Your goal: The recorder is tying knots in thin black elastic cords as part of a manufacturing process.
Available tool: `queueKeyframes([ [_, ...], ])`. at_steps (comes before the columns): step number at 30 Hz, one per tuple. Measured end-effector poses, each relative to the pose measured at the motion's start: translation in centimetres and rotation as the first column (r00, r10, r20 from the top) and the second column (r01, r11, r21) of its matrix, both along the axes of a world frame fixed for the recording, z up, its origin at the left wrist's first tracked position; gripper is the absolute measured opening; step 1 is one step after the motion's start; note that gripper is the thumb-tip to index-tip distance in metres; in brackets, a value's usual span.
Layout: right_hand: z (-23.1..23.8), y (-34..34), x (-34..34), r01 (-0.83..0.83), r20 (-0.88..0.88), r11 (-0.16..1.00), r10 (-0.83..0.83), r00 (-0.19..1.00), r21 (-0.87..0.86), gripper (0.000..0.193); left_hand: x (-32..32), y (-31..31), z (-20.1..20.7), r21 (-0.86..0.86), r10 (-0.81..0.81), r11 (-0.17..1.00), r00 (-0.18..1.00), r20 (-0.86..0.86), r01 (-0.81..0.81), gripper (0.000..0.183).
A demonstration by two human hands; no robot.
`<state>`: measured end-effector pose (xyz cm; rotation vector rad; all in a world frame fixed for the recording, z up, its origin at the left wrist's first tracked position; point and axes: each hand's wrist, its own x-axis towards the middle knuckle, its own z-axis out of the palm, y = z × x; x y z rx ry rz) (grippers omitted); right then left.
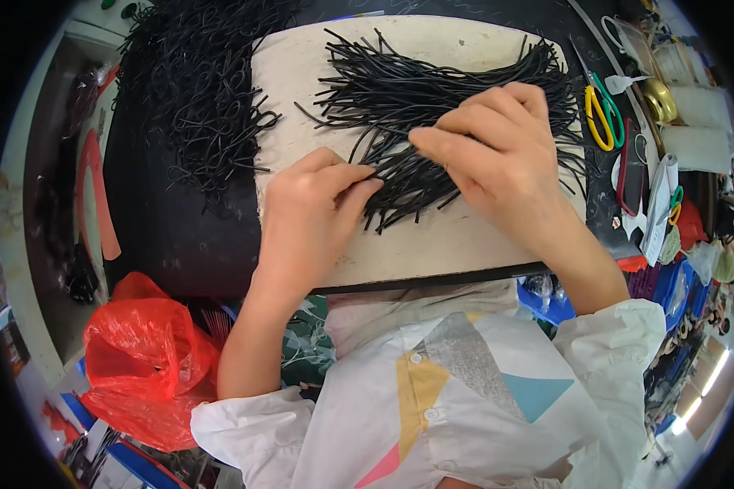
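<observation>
One left hand [310,208] and one right hand [501,151] curl at black cords [391,81] on a pale board [465,244] (I cannot tell whether either grip clasps one); beyond, leftward, a tangled black heap [196,73] lies on the desk [175,244].

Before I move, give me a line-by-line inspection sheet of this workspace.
Surface: pale board with small marks, lying on a black tabletop.
Job's things: loose bundle of black strands across the board; tangled pile to its left, reaching over the board's edge.
Clutter: yellow-and-green scissors and a red-edged dark object, right of the board.
Grippers: bare left hand appears to pinch strands; right hand over the bundle, grip unclear.
Cables: nothing seen that is clearly one.
Surroundings: red plastic bag at lower left; white rolls at far right.
</observation>
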<state>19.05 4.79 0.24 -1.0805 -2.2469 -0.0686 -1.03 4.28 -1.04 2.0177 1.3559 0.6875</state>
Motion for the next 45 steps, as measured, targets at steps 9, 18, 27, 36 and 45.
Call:
queueKeyframes([
  [9, 0.4, -2.6, -1.8, -0.240, -0.648, 0.754, -0.303, 0.699, -0.611, 0.020, 1.1, -1.4, 1.2, -0.653, 0.599, 0.693, 0.262, 0.757, 0.305, 0.011],
  [18, 0.8, -3.4, -2.1, -0.222, -0.634, 0.797, -0.243, 0.734, -0.562, 0.015, 2.3, -2.1, 0.8, -0.614, 0.571, 0.731, 0.227, 0.789, 0.297, 0.021],
  [27, 0.8, -3.9, -1.5, -0.384, -0.749, 0.712, -0.300, 0.592, -0.588, 0.009, 1.4, -2.2, 2.2, -0.578, 0.383, 0.797, 0.596, 0.706, 0.173, 0.020],
  [36, 1.3, -3.6, 0.5, -0.020, -0.170, 0.933, -0.044, 0.985, -0.358, 0.011, 1.0, -2.7, 2.8, -0.534, 0.464, 0.846, 0.504, 0.728, -0.007, 0.014],
  [45, 0.7, -4.1, -1.4, -0.669, -0.725, 0.418, -0.633, 0.271, -0.615, 0.011, 2.3, -3.9, 0.3, -0.382, 0.288, 0.923, 0.589, 0.755, 0.039, 0.017],
])
